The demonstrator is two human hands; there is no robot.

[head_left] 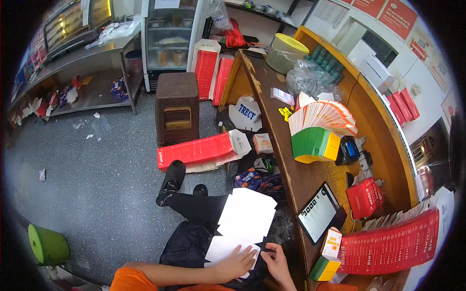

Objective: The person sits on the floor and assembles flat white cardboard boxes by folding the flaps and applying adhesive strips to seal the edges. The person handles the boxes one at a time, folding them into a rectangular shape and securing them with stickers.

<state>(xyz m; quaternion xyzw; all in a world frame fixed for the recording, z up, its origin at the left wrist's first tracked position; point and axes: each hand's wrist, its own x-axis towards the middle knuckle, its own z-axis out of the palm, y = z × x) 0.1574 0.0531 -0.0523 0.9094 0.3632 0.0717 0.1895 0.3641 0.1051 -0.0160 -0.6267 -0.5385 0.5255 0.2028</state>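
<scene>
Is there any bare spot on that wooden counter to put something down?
Bare wood shows on the counter between the green-and-yellow carton stack and the tablet, and near its far end beside the round tub. The right side, around the red cartons, is crowded.

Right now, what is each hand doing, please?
Left hand: open, pressing flat on the white cardboard blank.
Right hand: pinching the blank's lower edge, fingers curled.

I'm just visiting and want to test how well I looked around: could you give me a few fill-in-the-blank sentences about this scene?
1. Both hands, the left hand and the right hand, rest on a flat cardboard blank coloured ____.
2. The tablet leans on the wooden ____.
3. The bucket on the floor is ____.

Missing words: white; counter; green
</scene>
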